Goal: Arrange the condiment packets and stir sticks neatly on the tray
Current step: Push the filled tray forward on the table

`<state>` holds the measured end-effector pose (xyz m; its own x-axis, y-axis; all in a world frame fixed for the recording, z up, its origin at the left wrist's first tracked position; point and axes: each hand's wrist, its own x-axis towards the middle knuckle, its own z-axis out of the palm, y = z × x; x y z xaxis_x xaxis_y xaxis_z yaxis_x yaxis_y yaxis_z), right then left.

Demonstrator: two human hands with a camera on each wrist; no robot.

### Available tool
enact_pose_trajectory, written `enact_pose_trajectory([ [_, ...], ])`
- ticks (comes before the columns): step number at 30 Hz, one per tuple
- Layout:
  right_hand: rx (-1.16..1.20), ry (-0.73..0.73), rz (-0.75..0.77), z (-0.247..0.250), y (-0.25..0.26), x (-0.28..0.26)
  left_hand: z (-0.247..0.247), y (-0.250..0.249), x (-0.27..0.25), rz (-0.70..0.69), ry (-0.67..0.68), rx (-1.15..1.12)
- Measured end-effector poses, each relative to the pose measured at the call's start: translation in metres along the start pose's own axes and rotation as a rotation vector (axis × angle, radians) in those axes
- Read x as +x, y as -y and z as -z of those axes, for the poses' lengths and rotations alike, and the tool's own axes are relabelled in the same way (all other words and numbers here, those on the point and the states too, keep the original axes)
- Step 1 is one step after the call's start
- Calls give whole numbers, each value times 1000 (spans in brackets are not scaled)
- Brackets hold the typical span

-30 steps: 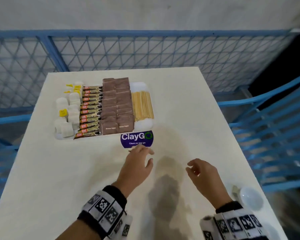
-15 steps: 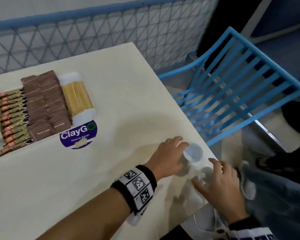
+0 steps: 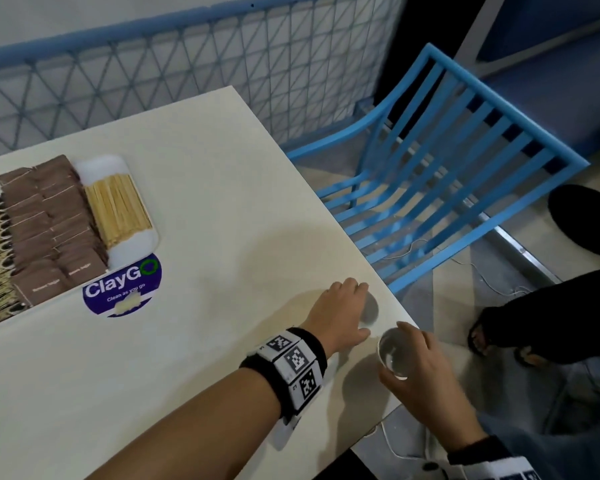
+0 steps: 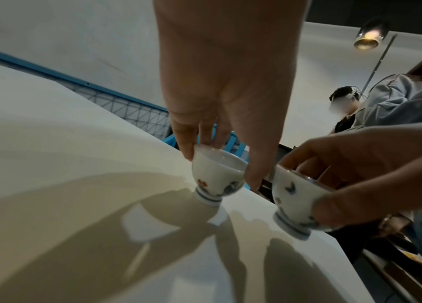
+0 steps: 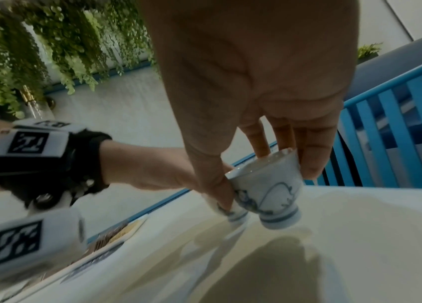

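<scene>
At the near right corner of the worktop [image 3: 194, 188], in the head view, the left hand [image 3: 340, 315] is reaching down over one small cup, which it is hiding here. The right hand [image 3: 420, 372] is curling round a second cup [image 3: 392, 355] right at the edge. The tray [image 3: 132, 249] is sitting well apart at the far left, with brown packets [image 3: 49, 216] in rows and the stir sticks [image 3: 116, 206] lying side by side beside them. It looks tidy already. A round purple sticker [image 3: 122, 285] is sitting just in front of it. A blue chair [image 3: 447, 181] is standing beside the worktop, and a blue mesh fence [image 3: 187, 74] is running behind.

In the left wrist view, the left hand's fingers [image 4: 188, 143] and thumb are pinching the first cup [image 4: 216, 176] at its rim. Its foot is touching the worktop.

In the right wrist view, the second cup is tilting, so its foot looks only partly on the worktop. Green plants [image 5: 36, 41] are hanging above.

To do this well, I think both hands should be holding firmly and lifting straight up, keeping the cups apart so they do not clink. The edge is close, so a slip could be dropping a cup on the floor.
</scene>
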<state>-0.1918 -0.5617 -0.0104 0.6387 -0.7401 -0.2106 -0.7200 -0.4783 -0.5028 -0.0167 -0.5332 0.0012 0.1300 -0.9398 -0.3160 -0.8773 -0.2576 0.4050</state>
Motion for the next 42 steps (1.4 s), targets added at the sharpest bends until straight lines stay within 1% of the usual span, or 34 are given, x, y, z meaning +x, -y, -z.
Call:
enact_pose_trajectory([
  [3, 4, 6, 3, 9, 0, 12, 2, 8, -6, 8, -32, -110],
  [6, 22, 10, -38, 20, 14, 33, 9, 24, -18, 58, -97, -261],
  [8, 14, 12, 5, 25, 28, 51, 16, 41, -26, 108, -157, -324],
  [11, -32, 55, 92, 29, 55, 82, 30, 71, -38, 200, -245, -349],
  [16, -86, 150, 217, 22, 113, 148, 53, 128, -55, 384, -345, -354],
  [20, -146, 190, 375, 7, 169, 203, 64, 171, -61, 503, -428, -376],
  [24, -85, 237, 407, -20, 221, 257, 75, 208, -62, 598, -500, -342],
  [27, -79, 287, 465, -46, 255, 292, 82, 229, -57, 624, -569, -411],
  [30, -83, 294, 545, -70, 285, 319, 89, 249, -50, 628, -638, -501],
  [36, -32, 370, 604, -107, 330, 356, 90, 285, -43, 649, -800, -662],
  [39, -7, 399, 626, -119, 342, 365, 86, 298, -43, 648, -822, -691],
  [42, 6, 433, 622, -129, 350, 371, 86, 304, -42, 642, -816, -727],
])
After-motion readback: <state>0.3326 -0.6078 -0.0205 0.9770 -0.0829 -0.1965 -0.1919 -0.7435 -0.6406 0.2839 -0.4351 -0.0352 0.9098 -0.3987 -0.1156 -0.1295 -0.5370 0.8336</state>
